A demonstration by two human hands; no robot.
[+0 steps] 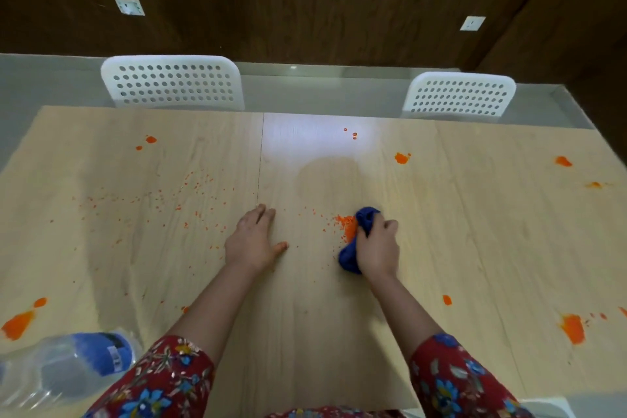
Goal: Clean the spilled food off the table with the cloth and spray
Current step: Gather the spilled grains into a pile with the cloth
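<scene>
My right hand (pixel 378 246) grips a bunched blue cloth (pixel 351 256) and presses it on the light wooden table (pixel 305 332), right beside a small heap of orange crumbs (pixel 347 226). My left hand (pixel 252 241) rests flat on the table with fingers straight, a little left of the heap. Fine orange crumbs (pixel 183 204) are scattered over the left-middle of the table. Larger orange blobs lie near the edges: front left (pixel 18 324), front right (pixel 573 327), back right (pixel 402 158) and far right (pixel 563 161). A clear plastic bottle (pixel 57 370) with a blue label lies at the front left.
Two white perforated chairs (pixel 174 83) (pixel 458 95) stand at the table's far side. A dark wooden wall (pixel 305 3) rises behind them. A seam (pixel 260 163) runs across the tabletop left of the middle.
</scene>
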